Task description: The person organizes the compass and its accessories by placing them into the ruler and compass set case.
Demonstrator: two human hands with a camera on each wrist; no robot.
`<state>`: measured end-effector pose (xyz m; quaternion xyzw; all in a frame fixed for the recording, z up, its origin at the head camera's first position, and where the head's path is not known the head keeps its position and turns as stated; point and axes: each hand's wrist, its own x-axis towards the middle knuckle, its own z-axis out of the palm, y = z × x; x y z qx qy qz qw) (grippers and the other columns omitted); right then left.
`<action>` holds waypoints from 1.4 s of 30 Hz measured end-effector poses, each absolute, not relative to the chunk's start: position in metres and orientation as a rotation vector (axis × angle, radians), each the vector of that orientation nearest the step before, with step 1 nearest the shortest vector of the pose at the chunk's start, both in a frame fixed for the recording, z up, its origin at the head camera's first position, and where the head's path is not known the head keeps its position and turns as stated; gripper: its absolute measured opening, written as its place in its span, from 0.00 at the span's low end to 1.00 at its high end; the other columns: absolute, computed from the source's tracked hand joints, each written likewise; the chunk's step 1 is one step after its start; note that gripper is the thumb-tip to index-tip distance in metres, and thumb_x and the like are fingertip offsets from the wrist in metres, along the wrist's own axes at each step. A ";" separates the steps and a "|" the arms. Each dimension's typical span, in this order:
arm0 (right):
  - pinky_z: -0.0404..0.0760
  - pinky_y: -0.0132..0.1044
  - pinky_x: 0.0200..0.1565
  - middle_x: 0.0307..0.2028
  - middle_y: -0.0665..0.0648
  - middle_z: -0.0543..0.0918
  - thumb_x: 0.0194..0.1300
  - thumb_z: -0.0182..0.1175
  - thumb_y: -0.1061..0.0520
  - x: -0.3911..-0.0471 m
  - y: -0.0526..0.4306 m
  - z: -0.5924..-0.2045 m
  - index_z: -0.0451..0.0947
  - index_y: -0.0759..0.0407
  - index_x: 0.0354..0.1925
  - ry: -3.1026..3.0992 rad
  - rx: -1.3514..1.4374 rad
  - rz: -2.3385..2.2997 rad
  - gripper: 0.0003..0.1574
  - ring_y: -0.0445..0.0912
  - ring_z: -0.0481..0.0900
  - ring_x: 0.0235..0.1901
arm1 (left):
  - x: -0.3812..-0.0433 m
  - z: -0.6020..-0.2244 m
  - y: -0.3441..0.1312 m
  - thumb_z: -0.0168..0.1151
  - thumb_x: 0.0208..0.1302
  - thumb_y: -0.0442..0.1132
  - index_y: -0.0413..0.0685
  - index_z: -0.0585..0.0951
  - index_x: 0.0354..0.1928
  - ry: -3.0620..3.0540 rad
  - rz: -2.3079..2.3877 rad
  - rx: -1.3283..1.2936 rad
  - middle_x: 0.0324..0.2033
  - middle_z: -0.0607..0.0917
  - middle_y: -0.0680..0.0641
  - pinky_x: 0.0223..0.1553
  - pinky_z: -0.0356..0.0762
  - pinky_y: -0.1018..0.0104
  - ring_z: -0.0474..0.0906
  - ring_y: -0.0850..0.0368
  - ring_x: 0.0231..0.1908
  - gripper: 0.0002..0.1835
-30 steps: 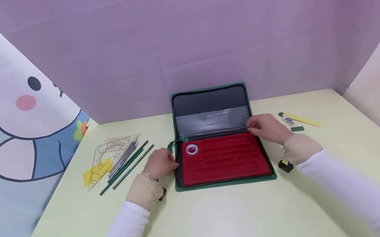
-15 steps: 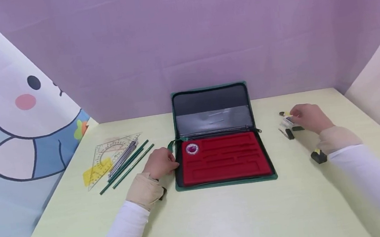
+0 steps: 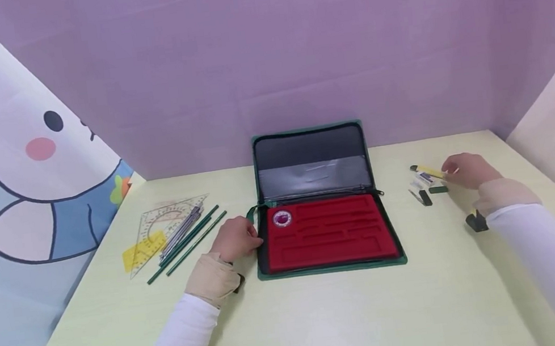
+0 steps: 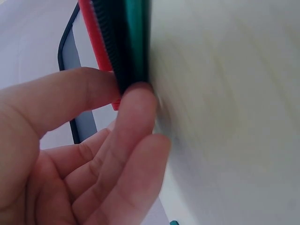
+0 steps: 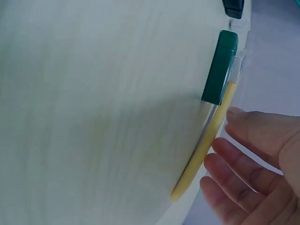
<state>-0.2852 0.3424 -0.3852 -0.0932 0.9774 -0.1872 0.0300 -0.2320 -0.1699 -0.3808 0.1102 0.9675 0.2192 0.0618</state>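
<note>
A green zip case (image 3: pixel 332 267) lies unfolded on the table, its red moulded tray (image 3: pixel 335 255) facing up. My left hand (image 3: pixel 235 239) pinches the case's left edge; the left wrist view shows the green edge (image 4: pixel 136 42) between thumb and fingers. At the right, my right hand (image 3: pixel 471 171) is over the end of a slim yellow stick (image 3: pixel 428 170) with a black tip. In the right wrist view, its thumb and loosely bent fingers lie along one side of the stick (image 5: pixel 206 140), close to or touching it. A small green block (image 5: pixel 220 70) is beside the stick.
Next to the stick are a small clear case (image 3: pixel 428 178) and a black piece with a thin metal part (image 3: pixel 425 197). On the left lie clear set squares (image 3: pixel 151 217), a yellow set square (image 3: pixel 143 250), green pencils (image 3: pixel 196 243) and several silver-grey drawing tools (image 3: pixel 178 230).
My right hand has left the case's hinge corner and moved right to the small items, ending at the yellow stick. The left hand keeps its hold on the case edge.
</note>
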 end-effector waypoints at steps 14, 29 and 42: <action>0.69 0.62 0.48 0.41 0.76 0.79 0.58 0.57 0.66 -0.282 0.351 -0.394 0.73 0.77 0.42 3.004 -0.299 -0.550 0.15 0.70 0.74 0.43 | -0.231 -0.384 -0.168 0.68 0.50 0.36 0.45 0.80 0.16 2.930 0.659 0.347 0.09 0.76 0.54 0.22 0.68 0.68 0.73 0.59 0.16 0.10; 0.72 0.60 0.45 0.37 0.76 0.78 0.58 0.55 0.69 -0.285 0.337 -0.384 0.72 0.78 0.41 3.065 -0.413 -0.502 0.13 0.68 0.76 0.39 | -0.232 -0.383 -0.169 0.68 0.51 0.37 0.45 0.80 0.16 2.930 0.653 0.343 0.09 0.76 0.54 0.22 0.68 0.68 0.73 0.59 0.16 0.10; 0.75 0.55 0.42 0.33 0.69 0.80 0.59 0.57 0.71 -0.283 0.284 -0.367 0.73 0.76 0.40 3.027 -0.621 -0.591 0.10 0.61 0.78 0.36 | -0.232 -0.381 -0.170 0.68 0.51 0.36 0.44 0.80 0.16 2.934 0.664 0.338 0.10 0.76 0.53 0.21 0.67 0.68 0.72 0.59 0.16 0.10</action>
